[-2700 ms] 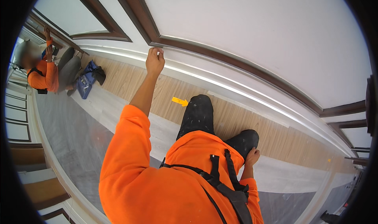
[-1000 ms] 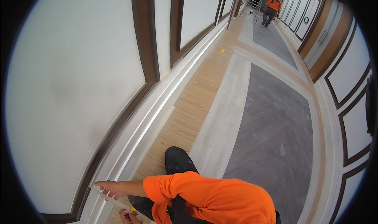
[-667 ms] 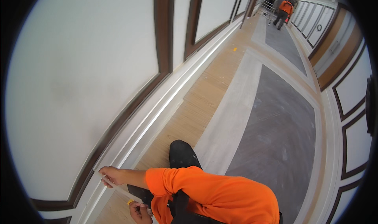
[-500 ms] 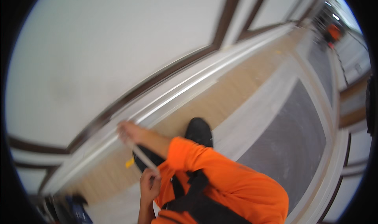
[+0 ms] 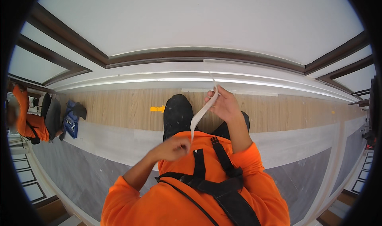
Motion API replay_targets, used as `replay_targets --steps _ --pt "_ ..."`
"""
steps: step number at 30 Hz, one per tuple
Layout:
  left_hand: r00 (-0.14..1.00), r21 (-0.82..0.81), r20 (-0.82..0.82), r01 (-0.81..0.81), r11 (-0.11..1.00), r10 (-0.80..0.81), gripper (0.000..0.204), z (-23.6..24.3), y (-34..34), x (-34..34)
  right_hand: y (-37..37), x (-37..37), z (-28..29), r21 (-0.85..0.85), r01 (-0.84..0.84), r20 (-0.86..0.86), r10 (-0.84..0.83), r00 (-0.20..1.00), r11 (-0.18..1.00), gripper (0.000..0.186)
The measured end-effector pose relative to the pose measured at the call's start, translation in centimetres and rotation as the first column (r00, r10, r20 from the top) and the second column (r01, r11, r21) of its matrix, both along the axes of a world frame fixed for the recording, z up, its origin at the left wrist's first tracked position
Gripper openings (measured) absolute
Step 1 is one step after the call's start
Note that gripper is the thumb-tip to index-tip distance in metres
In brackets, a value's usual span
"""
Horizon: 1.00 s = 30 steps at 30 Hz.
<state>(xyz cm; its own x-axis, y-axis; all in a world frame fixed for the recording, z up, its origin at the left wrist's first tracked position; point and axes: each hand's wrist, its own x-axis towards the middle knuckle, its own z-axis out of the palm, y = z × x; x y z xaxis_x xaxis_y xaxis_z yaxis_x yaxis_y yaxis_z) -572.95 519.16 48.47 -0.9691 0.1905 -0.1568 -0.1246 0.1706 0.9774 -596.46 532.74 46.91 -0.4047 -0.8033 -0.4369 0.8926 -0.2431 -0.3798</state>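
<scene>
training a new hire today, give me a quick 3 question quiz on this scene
1. True or false: both hands touch the white strip.
2. Which hand is higher in the picture? A) left hand B) right hand
3. Fill in: the floor next to the baseboard is light ____.

Key: 1 true; 2 B; 3 wood

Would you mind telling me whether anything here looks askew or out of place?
A small yellow item lies loose on the wooden floor strip. A white strip hangs slack between the right hand and left hand.
</scene>
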Motion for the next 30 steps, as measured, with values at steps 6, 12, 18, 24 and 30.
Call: replay_targets --steps 6,12,18,24,30 --pt "0.746 0.192 0.203 -0.666 0.721 0.635 0.005 -2.3 -2.6 -8.0 8.2 3.5 -0.5 0.251 0.036 0.004 -0.038 0.999 0.967 0.021" --pt "0.796 0.348 0.360 -0.598 0.722 0.487 0.012 -0.7 4.8 -18.2 11.2 9.0 0.2 0.227 0.146 -0.024 -0.145 0.989 0.963 0.032" --pt "0.814 0.420 0.485 -0.538 0.731 0.320 0.011 1.0 11.9 -22.0 15.1 13.1 -3.5 -0.047 0.179 0.121 -0.173 0.978 0.983 0.029" --pt "0.844 0.431 0.469 -0.475 0.767 0.259 0.009 1.3 13.4 -20.1 19.1 5.6 -5.8 0.204 0.443 0.146 -0.474 0.868 0.873 0.034" --pt "0.890 0.363 0.440 -0.296 0.883 0.118 0.009 0.4 16.1 -16.3 13.3 -7.2 -2.5 0.116 0.364 -0.030 -0.363 0.931 0.924 0.043"
